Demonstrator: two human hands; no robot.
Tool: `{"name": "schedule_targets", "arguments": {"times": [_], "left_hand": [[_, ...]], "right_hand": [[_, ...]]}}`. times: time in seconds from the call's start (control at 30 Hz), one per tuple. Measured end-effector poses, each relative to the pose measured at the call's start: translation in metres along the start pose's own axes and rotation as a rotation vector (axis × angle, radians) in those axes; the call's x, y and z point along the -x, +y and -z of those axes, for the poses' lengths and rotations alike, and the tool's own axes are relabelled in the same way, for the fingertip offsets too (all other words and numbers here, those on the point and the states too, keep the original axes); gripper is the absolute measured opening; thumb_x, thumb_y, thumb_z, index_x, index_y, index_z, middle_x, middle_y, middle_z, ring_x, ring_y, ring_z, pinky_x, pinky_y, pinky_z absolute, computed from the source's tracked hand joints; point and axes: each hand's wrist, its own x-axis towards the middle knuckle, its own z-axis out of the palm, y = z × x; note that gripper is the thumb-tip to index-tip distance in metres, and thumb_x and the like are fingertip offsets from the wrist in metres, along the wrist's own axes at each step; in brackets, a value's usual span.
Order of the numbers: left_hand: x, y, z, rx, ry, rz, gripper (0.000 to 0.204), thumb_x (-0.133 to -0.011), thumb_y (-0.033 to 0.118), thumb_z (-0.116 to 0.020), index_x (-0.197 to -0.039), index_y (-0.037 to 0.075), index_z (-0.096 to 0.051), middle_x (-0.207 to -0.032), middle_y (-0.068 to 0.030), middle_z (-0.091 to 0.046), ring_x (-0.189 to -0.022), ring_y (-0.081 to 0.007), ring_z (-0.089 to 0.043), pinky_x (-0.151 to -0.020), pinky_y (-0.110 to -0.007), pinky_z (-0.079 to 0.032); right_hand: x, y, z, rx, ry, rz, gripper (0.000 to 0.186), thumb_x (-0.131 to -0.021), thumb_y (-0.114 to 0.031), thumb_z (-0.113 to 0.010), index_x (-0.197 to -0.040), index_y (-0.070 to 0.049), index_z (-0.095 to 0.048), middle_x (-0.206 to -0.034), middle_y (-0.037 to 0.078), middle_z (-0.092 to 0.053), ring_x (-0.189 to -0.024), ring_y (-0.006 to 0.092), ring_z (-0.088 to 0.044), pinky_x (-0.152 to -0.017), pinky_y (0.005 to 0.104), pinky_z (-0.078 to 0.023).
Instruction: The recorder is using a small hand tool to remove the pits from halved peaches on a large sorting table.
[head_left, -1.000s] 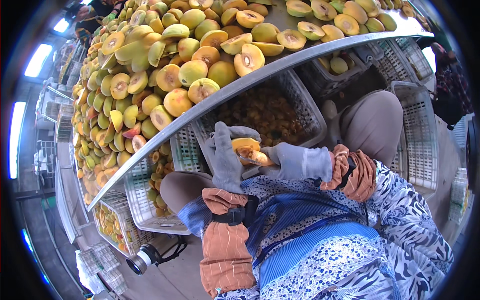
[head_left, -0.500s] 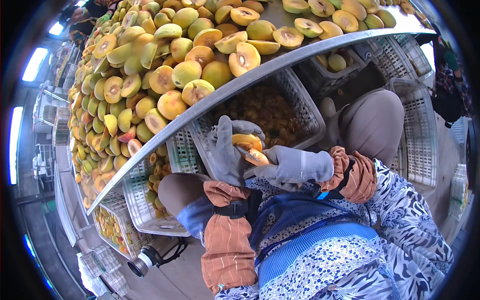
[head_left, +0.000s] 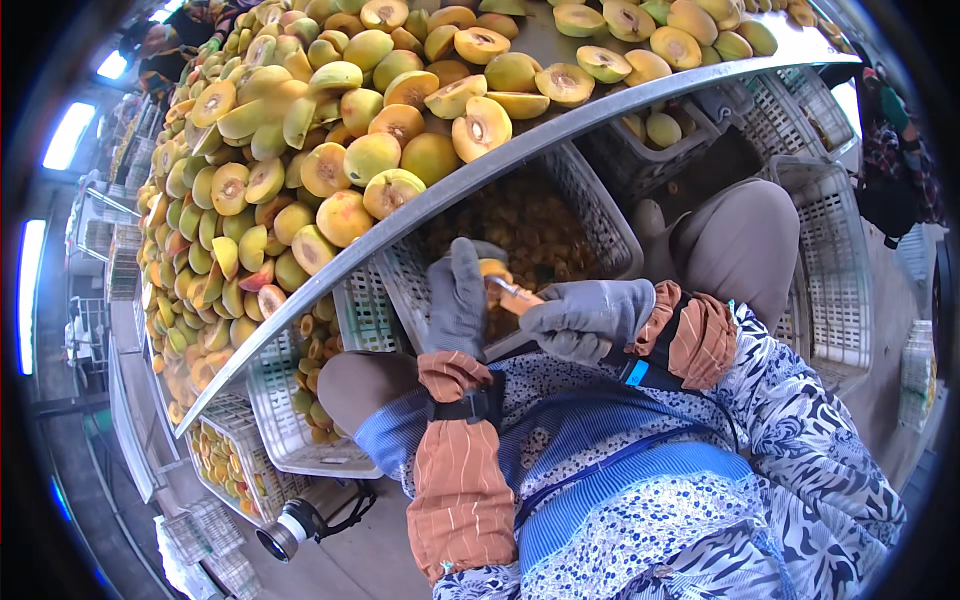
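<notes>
My gloved left hand (head_left: 457, 300) is curled around a yellow peach half (head_left: 492, 268), with the fingers mostly covering it. In my gloved right hand (head_left: 585, 318) is a small orange-handled tool (head_left: 517, 298). Its curved metal end meets the peach half; how deep it goes is hidden. Both hands are over a plastic crate (head_left: 612, 215) that holds many brownish-orange fruit pieces, in front of the table edge.
A metal table edge (head_left: 560, 128) curves across ahead of me, with a large heap of halved peaches (head_left: 325, 168) behind it. A white crate (head_left: 262, 400) of fruit stands at left, another crate (head_left: 830, 260) at right. My knees flank the middle crate.
The peach half has turned and sunk deeper into my left hand. My right hand has shifted slightly, and the tool's metal end shows more plainly against the fruit.
</notes>
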Motion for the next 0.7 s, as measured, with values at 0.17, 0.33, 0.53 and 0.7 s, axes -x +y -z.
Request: {"name": "schedule_targets", "arguments": {"times": [0.17,0.33,0.53,0.7], "left_hand": [[0.022,0.034,0.040,-0.097,0.423,0.033,0.046,-0.091,0.033,-0.031,-0.078,0.000,-0.060,-0.076,-0.0092,-0.060,-0.069,-0.0194,-0.054,-0.068,-0.030,-0.044],[0.081,0.070,0.122,-0.443,0.959,0.008,0.049,-0.087,0.038,-0.039,-0.080,-0.005,-0.062,-0.083,-0.0117,-0.062,-0.076,-0.0212,-0.058,-0.072,-0.031,-0.047],[0.039,0.071,0.155,-0.672,0.720,-0.198,0.033,-0.079,0.020,-0.059,-0.105,0.000,-0.058,-0.102,-0.0123,-0.060,-0.088,-0.0192,-0.058,-0.077,-0.029,-0.045],[-0.050,0.095,0.093,-0.870,0.123,-0.607,0.041,-0.072,0.023,-0.066,-0.108,0.006,-0.058,-0.105,-0.0145,-0.059,-0.095,-0.0251,-0.056,-0.083,-0.034,-0.044]], "right_hand": [[0.010,-0.009,0.019,0.394,0.585,0.077,0.032,-0.083,-0.029,-0.051,-0.062,-0.004,-0.050,-0.050,0.004,-0.049,-0.038,0.0164,-0.047,-0.036,0.0278,-0.036],[-0.001,0.009,0.051,1.475,1.188,-0.011,0.036,-0.081,-0.034,-0.052,-0.098,-0.003,-0.056,-0.083,0.018,-0.062,-0.081,0.0353,-0.060,-0.071,0.0419,-0.046],[-0.021,0.025,0.086,1.549,1.104,0.129,0.037,-0.082,-0.038,-0.051,-0.093,-0.002,-0.053,-0.079,0.019,-0.061,-0.076,0.0373,-0.059,-0.069,0.0436,-0.045],[0.003,0.006,0.040,1.526,1.146,0.124,0.038,-0.083,-0.040,-0.050,-0.091,-0.002,-0.053,-0.076,0.018,-0.061,-0.074,0.0370,-0.059,-0.065,0.0425,-0.045]]}}
